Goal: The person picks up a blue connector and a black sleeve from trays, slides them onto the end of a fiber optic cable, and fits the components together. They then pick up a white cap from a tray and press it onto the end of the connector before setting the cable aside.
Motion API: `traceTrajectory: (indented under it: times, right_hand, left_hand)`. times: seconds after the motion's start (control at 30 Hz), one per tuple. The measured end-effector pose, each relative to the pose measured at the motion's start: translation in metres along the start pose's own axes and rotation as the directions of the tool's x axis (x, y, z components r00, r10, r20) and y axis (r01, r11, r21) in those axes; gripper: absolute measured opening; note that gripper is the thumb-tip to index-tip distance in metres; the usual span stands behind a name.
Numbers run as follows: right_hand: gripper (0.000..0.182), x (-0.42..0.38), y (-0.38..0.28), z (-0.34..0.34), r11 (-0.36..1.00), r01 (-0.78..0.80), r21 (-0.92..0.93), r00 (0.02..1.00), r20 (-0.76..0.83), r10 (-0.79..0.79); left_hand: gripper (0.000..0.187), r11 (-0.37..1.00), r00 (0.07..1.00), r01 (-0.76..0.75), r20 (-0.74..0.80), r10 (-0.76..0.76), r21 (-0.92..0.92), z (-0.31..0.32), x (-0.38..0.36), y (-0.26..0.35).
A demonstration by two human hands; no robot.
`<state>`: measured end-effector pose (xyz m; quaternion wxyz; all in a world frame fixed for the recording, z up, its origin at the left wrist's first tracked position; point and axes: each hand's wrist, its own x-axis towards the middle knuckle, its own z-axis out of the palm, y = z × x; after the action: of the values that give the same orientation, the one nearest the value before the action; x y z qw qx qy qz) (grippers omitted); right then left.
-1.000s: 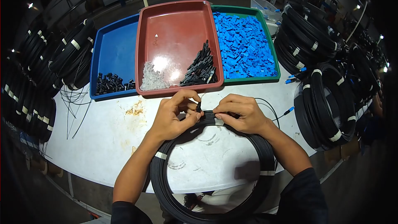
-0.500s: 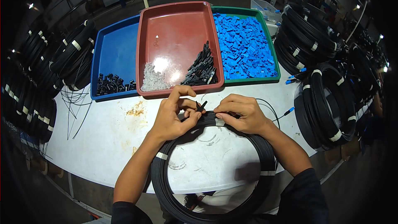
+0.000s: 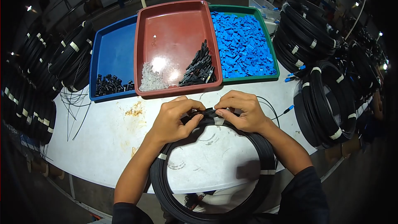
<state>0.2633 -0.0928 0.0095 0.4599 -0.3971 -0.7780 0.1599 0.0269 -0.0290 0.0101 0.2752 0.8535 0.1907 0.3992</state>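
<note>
A large coil of black cable [image 3: 265, 153], banded with white tape, lies over the table's front edge. At its top, my left hand [image 3: 176, 118] is closed in a pinch on a small black piece, mostly hidden by the fingers. Just to the right, my right hand [image 3: 242, 110] pinches the black cable beside a white tape band [image 3: 219, 121]. The two sets of fingertips are close together. A thin cable with a blue connector [image 3: 289, 109] extends to the right of my right hand.
A blue tray [image 3: 112, 54] holds black parts, a red tray [image 3: 174, 23] clear and black parts, a green tray [image 3: 271, 64] blue connectors. They stand at the back of the white table [image 3: 95, 141]. Cable coils [image 3: 325, 103] are stacked right, and more coils [image 3: 74, 54] left.
My left hand's fingers have curled down onto the top of the coil, and the black piece that stuck up between them is now mostly hidden. My right hand has barely moved.
</note>
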Motion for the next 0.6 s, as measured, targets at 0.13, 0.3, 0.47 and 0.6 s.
traceTrajectory:
  times: [0.13,0.3,0.47,0.6]
  right_hand:
    - [0.009,-0.0008,0.0008,-0.0003,0.999,-0.033,-0.003,0.999,0.002,0.033]
    - [0.009,-0.0001,0.0000,-0.0011,1.000,-0.021,-0.004,1.000,0.013,0.021]
    - [0.009,0.0000,0.0002,-0.0016,1.000,-0.028,0.010,1.000,0.013,0.028]
    - [0.012,-0.0001,0.0005,-0.0017,0.998,-0.053,0.025,0.998,0.015,0.053]
  left_hand:
    - [0.019,0.998,0.998,-0.053,0.026,0.052,0.032,-0.0017,0.0015,0.0038]
    - [0.020,0.984,0.989,-0.147,0.052,0.142,0.105,-0.0014,0.0000,0.0001]
    - [0.023,0.956,0.961,-0.277,0.027,0.275,0.100,-0.0010,-0.0011,-0.0056]
    - [0.021,0.929,0.943,-0.331,0.027,0.331,0.164,-0.0002,-0.0012,-0.0044]
